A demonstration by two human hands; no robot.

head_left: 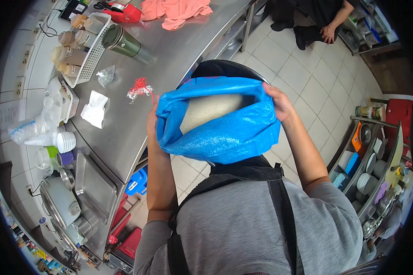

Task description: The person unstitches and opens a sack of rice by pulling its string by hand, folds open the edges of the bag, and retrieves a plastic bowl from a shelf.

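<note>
A blue woven plastic sack (225, 135) is in front of my body, its mouth open and its rim folded over. Pale fine grains (211, 109), maybe rice, show inside. On the sack's left edge, my left hand (153, 118) is closed, its fingers partly hidden by the plastic. My right hand (279, 103) grips the rim at the upper right, thumb on top. Behind and below the sack a black round container (225, 68) shows in part; whether the sack rests on it I cannot tell. Tangled red and white string (140, 89) lies on the counter near my left hand.
A steel counter (124, 123) runs along my left, bearing a green tumbler (122, 42), a white basket of bottles (89, 55), a crumpled tissue (95, 108) and a metal tray (95, 183). Another person's hand (328, 34) shows at upper right. Dish shelves (365, 169) stand at right.
</note>
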